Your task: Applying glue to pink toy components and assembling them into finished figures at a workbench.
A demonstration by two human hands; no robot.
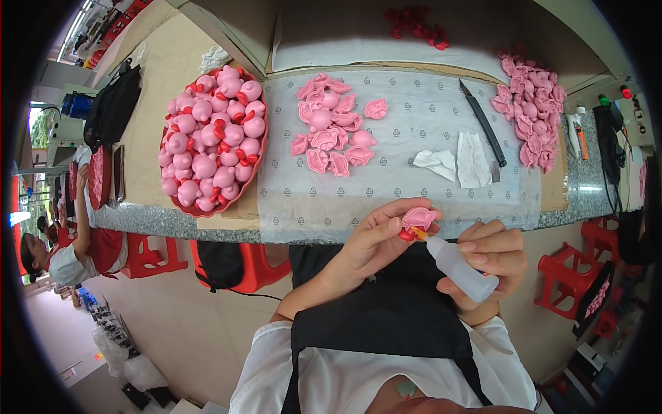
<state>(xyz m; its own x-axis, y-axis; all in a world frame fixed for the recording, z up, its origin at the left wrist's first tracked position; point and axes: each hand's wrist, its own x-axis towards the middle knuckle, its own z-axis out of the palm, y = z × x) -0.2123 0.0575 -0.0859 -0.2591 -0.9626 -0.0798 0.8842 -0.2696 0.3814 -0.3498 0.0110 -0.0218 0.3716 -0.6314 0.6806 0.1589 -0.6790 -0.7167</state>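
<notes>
My left hand (pixel 372 241) pinches a hollow pink plastic piece (pixel 418 216) near the table's front edge, its open side facing up. A small glossy red part (pixel 407 235) shows at the piece's lower edge. In my right hand (pixel 507 252) is a translucent white squeeze bottle (pixel 463 270), tilted toward the left. Its yellow-orange nozzle (pixel 418 233) meets the red part or lies just over it; I cannot tell which. Beyond my left hand, several loose pink pieces (pixel 318 161) lie on the white printed sheet (pixel 400 190).
A red basin (pixel 259 165) heaped with pink-and-red pieces stands left. More pink pieces (pixel 531 110) are piled right, and red parts (pixel 417 26) lie at the back. A black pen-like tool (pixel 484 124) and crumpled tissue (pixel 436 164) rest on the sheet. Another person (pixel 65 255) works far left.
</notes>
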